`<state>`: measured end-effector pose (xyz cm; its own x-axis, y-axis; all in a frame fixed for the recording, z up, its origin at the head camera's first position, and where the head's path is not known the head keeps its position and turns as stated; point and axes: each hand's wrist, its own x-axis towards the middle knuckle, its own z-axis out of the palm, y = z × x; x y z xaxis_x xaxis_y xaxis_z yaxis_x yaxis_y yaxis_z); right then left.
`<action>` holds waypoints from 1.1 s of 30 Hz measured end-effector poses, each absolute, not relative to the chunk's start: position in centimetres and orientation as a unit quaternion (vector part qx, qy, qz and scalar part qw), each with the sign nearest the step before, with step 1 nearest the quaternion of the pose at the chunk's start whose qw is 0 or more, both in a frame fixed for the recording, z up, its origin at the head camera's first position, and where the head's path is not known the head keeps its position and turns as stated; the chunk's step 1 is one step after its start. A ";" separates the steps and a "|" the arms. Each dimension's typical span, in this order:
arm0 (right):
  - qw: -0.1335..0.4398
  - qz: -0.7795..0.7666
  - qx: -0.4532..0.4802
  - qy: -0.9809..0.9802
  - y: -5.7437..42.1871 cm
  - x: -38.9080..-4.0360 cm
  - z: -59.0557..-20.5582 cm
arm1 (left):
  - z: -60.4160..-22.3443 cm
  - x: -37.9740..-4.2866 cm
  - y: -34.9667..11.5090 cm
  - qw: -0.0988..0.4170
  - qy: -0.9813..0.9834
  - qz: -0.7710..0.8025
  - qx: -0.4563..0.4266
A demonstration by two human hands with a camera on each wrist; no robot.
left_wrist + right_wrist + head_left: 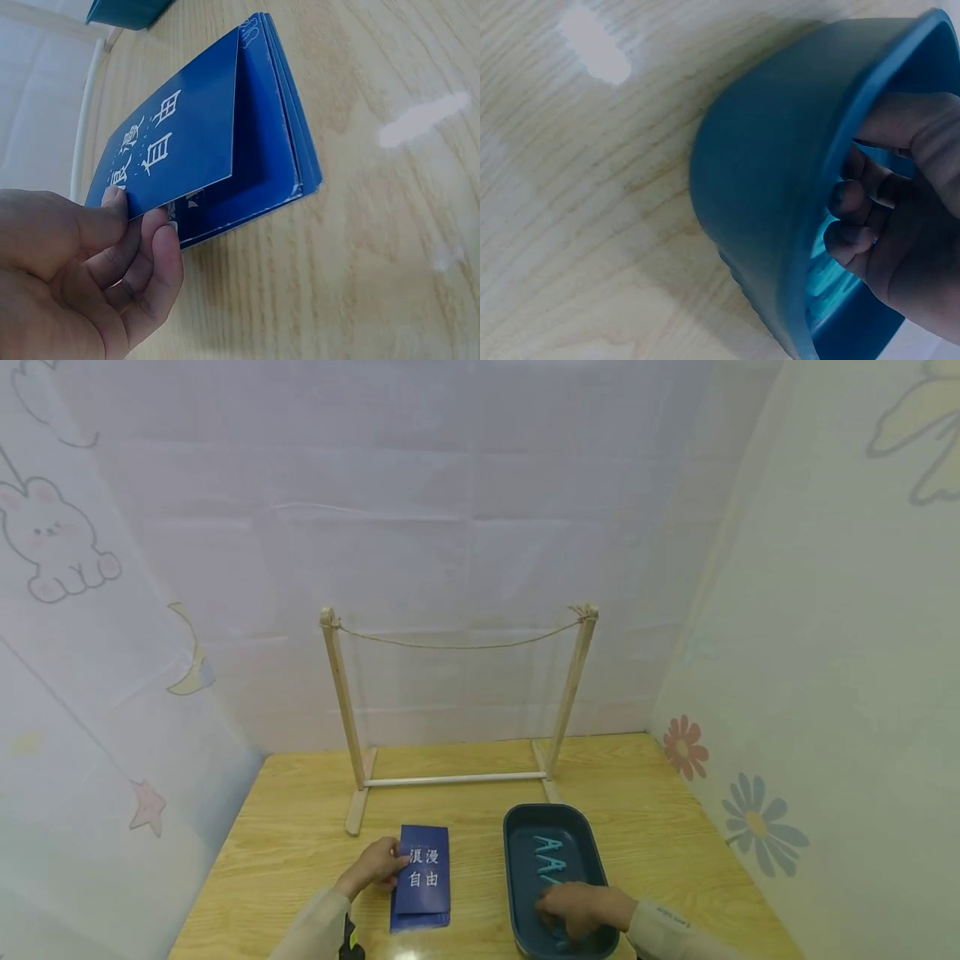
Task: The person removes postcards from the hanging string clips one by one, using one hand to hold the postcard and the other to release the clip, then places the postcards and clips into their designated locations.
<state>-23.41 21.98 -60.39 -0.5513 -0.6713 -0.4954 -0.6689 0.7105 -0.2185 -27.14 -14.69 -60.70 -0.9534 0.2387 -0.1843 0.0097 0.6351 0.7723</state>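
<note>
My left hand point(380, 862) pinches the left edge of a blue card point(423, 881) with white Chinese characters. The card point(176, 124) is lifted at an angle above a stack of similar blue cards point(300, 142) on the table. At the right, my right hand point(573, 906) reaches down into a dark teal bin point(513, 860). Several light teal A-shaped pegs point(550, 863) lie in a row inside it. In the right wrist view, the fingers point(851, 240) are bent beside the pegs point(825, 289). Whether they hold a peg is hidden.
A wooden stand point(347, 710) with two posts rises behind the cards and bin. A thin rope point(450, 647) sags between the post tops, and a white rod point(453, 779) joins the feet. Printed cloth walls point(465, 527) surround the wooden table point(277, 810).
</note>
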 end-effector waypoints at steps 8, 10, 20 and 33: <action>0.269 0.009 -0.383 0.884 21.4 -22.1 -58.9 | -61.6 -26.8 -15.2 0.159 0.888 0.428 0.052; 0.263 0.018 -0.382 0.886 21.4 -22.0 -58.7 | -61.7 -26.7 -15.4 0.162 0.885 0.434 0.049; 0.274 0.024 -0.389 0.879 21.5 -22.4 -58.3 | -61.6 -26.2 -15.7 0.160 0.874 0.458 0.030; 0.186 -0.091 -0.427 0.881 22.7 -25.1 -54.8 | -62.1 -25.7 -16.2 0.125 0.895 0.424 0.063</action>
